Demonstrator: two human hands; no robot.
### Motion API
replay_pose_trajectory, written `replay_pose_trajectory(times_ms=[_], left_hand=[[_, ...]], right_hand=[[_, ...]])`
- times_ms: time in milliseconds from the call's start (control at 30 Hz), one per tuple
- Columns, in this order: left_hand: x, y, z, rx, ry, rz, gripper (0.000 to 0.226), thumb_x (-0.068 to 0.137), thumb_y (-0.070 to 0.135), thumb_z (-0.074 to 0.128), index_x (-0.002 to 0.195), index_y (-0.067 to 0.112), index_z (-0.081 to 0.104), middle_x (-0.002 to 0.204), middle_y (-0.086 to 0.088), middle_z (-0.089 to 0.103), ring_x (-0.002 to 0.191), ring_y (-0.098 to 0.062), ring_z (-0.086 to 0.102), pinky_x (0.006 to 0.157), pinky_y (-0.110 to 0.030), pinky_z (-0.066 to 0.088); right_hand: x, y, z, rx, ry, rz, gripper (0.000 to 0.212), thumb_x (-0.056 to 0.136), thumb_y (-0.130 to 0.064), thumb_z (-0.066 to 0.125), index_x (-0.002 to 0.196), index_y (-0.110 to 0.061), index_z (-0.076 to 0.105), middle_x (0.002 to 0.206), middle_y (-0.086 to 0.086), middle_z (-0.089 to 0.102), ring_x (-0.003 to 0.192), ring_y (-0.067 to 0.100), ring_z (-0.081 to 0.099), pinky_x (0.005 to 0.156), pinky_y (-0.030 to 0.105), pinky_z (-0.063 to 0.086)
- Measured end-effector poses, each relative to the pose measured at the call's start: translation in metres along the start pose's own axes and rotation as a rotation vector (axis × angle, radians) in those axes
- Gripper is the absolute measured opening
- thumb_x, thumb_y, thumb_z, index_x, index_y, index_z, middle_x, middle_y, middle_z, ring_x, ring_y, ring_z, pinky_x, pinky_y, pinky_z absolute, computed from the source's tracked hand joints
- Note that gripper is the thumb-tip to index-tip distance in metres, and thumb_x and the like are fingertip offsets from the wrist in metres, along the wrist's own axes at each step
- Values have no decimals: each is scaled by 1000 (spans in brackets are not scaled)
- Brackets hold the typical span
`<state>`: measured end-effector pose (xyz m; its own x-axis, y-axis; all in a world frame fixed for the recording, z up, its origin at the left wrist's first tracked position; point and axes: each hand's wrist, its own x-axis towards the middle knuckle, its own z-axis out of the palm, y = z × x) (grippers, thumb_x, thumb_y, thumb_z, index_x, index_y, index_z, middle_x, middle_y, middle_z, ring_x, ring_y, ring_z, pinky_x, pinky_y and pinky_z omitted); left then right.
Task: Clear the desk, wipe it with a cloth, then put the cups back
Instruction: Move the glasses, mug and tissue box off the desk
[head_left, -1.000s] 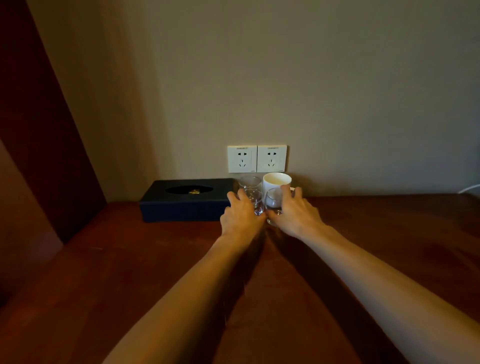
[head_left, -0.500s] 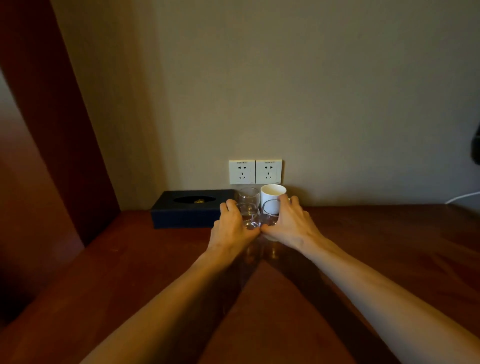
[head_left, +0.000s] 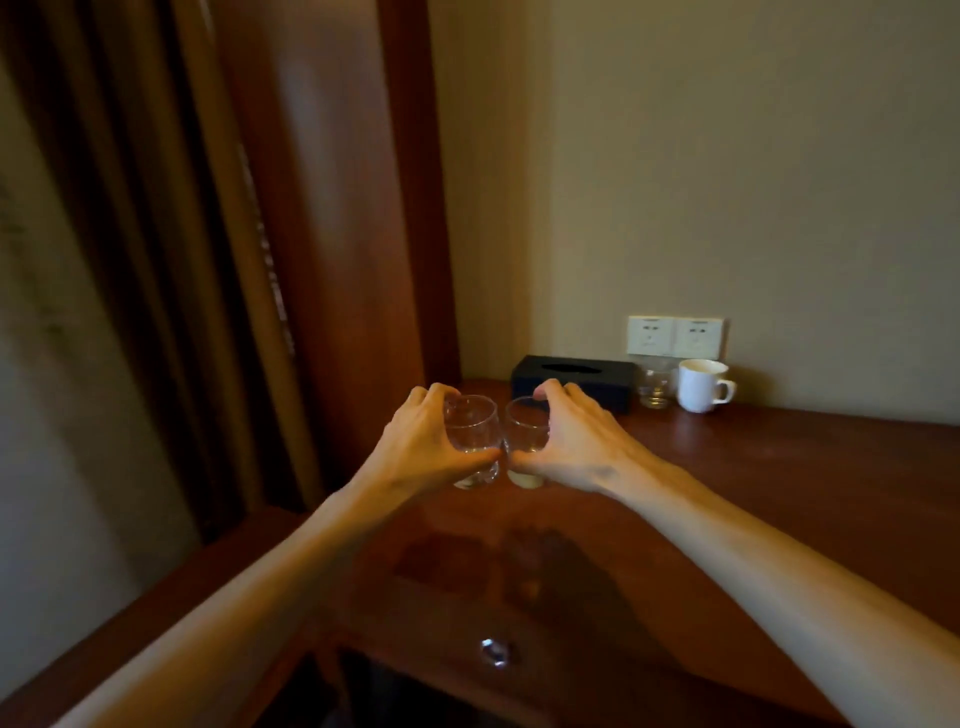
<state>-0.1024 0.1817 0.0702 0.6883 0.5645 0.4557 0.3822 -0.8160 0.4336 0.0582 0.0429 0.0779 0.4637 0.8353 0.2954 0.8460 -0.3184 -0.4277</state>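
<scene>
My left hand (head_left: 423, 441) grips a clear glass (head_left: 474, 431), fingers over its rim and thumb under its side. My right hand (head_left: 569, 441) grips a second clear glass (head_left: 524, 434) the same way. Both glasses hang side by side above the dark wooden desk (head_left: 753, 483), near its left end. A third clear glass (head_left: 655, 387) and a white mug (head_left: 701, 385) with its handle to the right stand at the back by the wall.
A dark tissue box (head_left: 576, 379) lies at the back against the wall, left of the third glass. Two white wall sockets (head_left: 675, 336) sit above the glass and mug. A drawer knob (head_left: 494, 650) shows below the desk's front edge. A wooden panel and curtain stand left.
Both hands have lifted a glass each from beside the mug and carried them left and toward me. The camera has swung left, so the mug now sits at the right.
</scene>
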Motion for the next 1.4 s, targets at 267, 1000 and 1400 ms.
replay_pose_trajectory(times_ms=[267, 1000, 1400], left_hand=[[-102, -116, -106, 79, 167, -227, 81, 63, 54, 89, 126, 16, 55, 114, 9, 65, 96, -5, 63, 75, -19, 51], [-182, -472, 10, -54, 73, -772, 71, 70, 45, 82, 133, 31, 51, 124, 14, 51, 105, -10, 59, 75, -15, 47], [-182, -556, 8, 19, 54, -728, 85, 73, 44, 86, 143, 28, 40, 134, 7, 53, 116, -15, 60, 96, -38, 53]], right_hand=[[-5, -147, 95, 169, -161, -269, 101, 59, -78, 73, 134, -18, 44, 121, 0, 48, 104, 20, 54, 80, 36, 53], [66, -249, 453, 1, -497, -172, 88, 77, -51, 79, 138, -10, 31, 133, 11, 46, 113, 35, 64, 82, 36, 51], [100, -283, 532, 93, -521, -263, 90, 78, -40, 85, 144, -10, 30, 139, 11, 49, 123, 32, 58, 93, 35, 50]])
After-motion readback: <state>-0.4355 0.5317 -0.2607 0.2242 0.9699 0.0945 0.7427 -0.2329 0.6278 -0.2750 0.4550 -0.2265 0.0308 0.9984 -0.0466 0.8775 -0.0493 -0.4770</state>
